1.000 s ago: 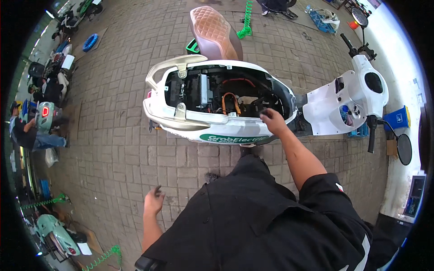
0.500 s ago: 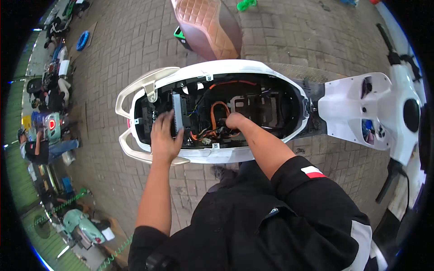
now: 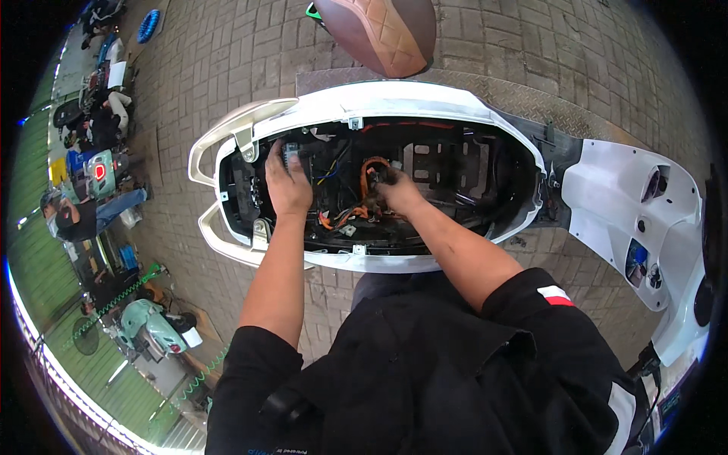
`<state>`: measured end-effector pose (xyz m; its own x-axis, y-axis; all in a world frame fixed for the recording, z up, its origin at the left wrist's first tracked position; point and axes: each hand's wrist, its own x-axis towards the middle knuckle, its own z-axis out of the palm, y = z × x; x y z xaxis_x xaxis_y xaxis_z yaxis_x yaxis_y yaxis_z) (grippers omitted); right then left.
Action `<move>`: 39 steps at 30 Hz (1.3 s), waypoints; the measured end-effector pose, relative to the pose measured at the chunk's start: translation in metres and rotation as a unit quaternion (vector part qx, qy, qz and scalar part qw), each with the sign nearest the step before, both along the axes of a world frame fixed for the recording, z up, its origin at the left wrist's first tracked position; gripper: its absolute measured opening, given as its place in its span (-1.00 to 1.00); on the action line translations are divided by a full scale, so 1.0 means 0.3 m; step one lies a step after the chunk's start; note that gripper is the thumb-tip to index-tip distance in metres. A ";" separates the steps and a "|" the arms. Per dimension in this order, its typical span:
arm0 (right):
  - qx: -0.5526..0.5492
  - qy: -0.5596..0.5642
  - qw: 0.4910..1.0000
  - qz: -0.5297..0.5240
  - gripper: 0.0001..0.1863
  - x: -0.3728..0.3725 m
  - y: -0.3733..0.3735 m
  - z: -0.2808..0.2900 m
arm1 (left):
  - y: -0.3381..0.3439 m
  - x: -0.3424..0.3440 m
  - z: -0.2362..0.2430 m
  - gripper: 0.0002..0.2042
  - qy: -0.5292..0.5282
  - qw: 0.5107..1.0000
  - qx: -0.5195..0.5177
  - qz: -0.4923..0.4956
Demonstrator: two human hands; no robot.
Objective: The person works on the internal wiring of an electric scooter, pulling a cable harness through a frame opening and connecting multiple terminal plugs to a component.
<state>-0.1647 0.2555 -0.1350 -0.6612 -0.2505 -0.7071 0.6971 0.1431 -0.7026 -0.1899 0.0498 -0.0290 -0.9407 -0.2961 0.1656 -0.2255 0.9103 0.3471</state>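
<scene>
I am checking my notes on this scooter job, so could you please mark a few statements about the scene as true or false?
1. Both hands are inside the open compartment of the white scooter. True: the left hand and the right hand are both in it.
2. The right hand is at the orange cables. True.
3. The brown seat is fitted over the compartment. False: it is raised clear, beyond the scooter's far side, and the compartment is uncovered.
4. The scooter stands on grass. False: it stands on brick paving.
5. The left hand rests on the handlebar. False: it is at the rear end of the compartment.
</scene>
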 end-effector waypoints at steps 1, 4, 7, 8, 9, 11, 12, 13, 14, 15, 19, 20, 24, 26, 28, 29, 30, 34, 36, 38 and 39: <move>-0.071 0.024 0.997 -0.018 -0.59 -0.019 -0.010 -0.007 | -0.012 -0.003 -0.005 -0.59 0.005 0.996 0.080 0.028; -0.177 0.061 0.982 -0.023 -0.63 -0.065 -0.064 0.054 | -0.056 0.014 -0.030 -0.54 0.039 0.983 0.175 0.049; -0.204 0.093 0.974 0.032 -0.64 -0.113 -0.105 0.112 | -0.036 0.016 -0.011 -0.51 0.027 0.979 0.179 0.092; -0.204 0.114 0.969 0.081 -0.65 -0.120 -0.112 0.103 | -0.028 0.014 -0.014 -0.51 0.017 0.980 0.176 0.087; -0.180 0.145 0.970 0.078 -0.65 -0.120 -0.116 0.097 | -0.022 0.012 -0.018 -0.51 0.015 0.981 0.178 0.081; -0.184 0.139 0.970 0.072 -0.65 -0.119 -0.138 0.099 | -0.023 0.007 -0.020 -0.52 0.012 0.982 0.174 0.074; -0.184 0.135 0.971 0.073 -0.64 -0.116 -0.145 0.101 | -0.026 0.009 -0.022 -0.53 0.013 0.982 0.170 0.076; -0.188 0.134 0.970 0.071 -0.64 -0.119 -0.153 0.110 | -0.031 0.006 -0.015 -0.54 0.017 0.983 0.166 0.079; -0.193 0.111 0.973 0.065 -0.62 -0.121 -0.161 0.121 | -0.034 0.006 -0.009 -0.54 0.016 0.984 0.161 0.079; -0.198 0.087 0.975 0.060 -0.61 -0.122 -0.171 0.132 | -0.036 0.008 -0.005 -0.55 0.011 0.986 0.145 0.082; -0.222 0.053 0.974 0.008 -0.54 -0.143 -0.188 0.065 | -0.014 -0.007 -0.007 -0.57 0.003 0.986 0.148 0.080; -0.224 0.052 0.973 0.011 -0.54 -0.147 -0.198 0.071 | -0.020 -0.004 -0.007 -0.58 0.003 0.985 0.154 0.078; -0.233 0.035 0.971 0.035 -0.54 -0.167 -0.233 0.095 | -0.035 0.004 -0.005 -0.58 0.008 0.989 0.128 0.076; -0.228 0.041 0.971 0.051 -0.55 -0.180 -0.238 0.096 | -0.031 -0.001 -0.012 -0.58 0.002 0.984 0.155 0.092; -0.219 0.052 0.972 0.065 -0.55 -0.192 -0.239 0.108 | -0.024 0.000 -0.011 -0.58 0.002 0.985 0.151 0.086; -0.220 0.051 0.972 0.066 -0.55 -0.194 -0.238 0.119 | -0.023 0.003 -0.008 -0.57 0.003 0.986 0.146 0.080; -0.186 0.078 0.976 0.076 -0.54 -0.197 -0.235 0.130 | -0.027 0.007 -0.010 -0.57 0.002 0.986 0.145 0.082; -0.186 0.092 0.974 0.095 -0.56 -0.211 -0.226 0.139 | -0.031 0.008 -0.010 -0.56 0.002 0.989 0.132 0.072; -0.198 0.096 0.971 0.094 -0.56 -0.209 -0.230 0.135 | -0.029 0.007 -0.011 -0.54 0.000 0.990 0.120 0.072; -0.213 0.101 0.967 0.093 -0.57 -0.214 -0.232 0.144 | -0.034 0.007 -0.011 -0.54 -0.006 0.992 0.102 0.073; -0.210 0.100 0.966 0.111 -0.56 -0.219 -0.228 0.146 | -0.035 0.010 -0.010 -0.54 -0.005 0.992 0.101 0.075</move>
